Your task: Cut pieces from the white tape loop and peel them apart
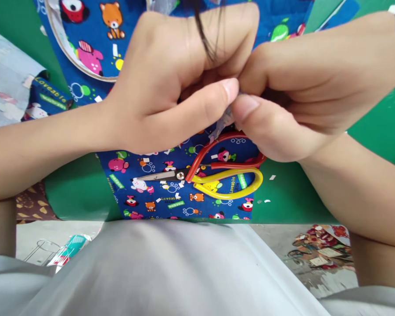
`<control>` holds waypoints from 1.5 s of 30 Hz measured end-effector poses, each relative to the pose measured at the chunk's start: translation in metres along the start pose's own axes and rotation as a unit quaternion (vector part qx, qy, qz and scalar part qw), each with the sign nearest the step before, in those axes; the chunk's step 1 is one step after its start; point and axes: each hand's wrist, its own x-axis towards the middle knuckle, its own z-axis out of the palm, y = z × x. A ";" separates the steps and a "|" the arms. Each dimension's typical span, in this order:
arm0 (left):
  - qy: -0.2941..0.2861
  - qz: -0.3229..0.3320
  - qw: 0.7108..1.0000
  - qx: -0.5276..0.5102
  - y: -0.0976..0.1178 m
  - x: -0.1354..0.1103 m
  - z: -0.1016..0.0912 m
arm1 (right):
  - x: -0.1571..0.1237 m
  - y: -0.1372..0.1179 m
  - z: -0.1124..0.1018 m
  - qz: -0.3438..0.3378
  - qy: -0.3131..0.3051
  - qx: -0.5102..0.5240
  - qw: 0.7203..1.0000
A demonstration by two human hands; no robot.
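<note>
My left hand (181, 83) and my right hand (292, 96) meet at the upper middle, thumbs nearly touching. Both are closed in a pinch on a small piece of greyish fabric (223, 124), whose crumpled end hangs below the thumbs. The rest of it is hidden by my fingers. Just beneath them lies a pair of scissors (195, 166) with one red and one yellow handle, blades pointing left. It rests on blue cloth (167, 210) printed with cartoon animals.
Under the cloth is a green tabletop (82, 193) dotted with small white scraps. A pale-backed fabric piece (9, 79) lies at left. A curved, light-edged cutout (64, 55) is at upper left. Colourful scraps (322, 250) are piled on the floor at right. Dark hair strands hang in front.
</note>
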 end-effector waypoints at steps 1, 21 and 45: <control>0.003 0.000 1.000 -0.009 -0.001 -0.001 0.001 | -0.002 0.002 -0.001 -0.010 -0.005 0.001 1.000; 0.017 0.056 0.998 -0.021 -0.006 -0.005 -0.001 | -0.040 0.052 0.009 0.036 -0.111 0.016 0.993; -0.019 0.010 0.999 -0.033 0.013 0.010 -0.006 | -0.017 0.033 -0.002 -0.013 -0.055 -0.058 0.997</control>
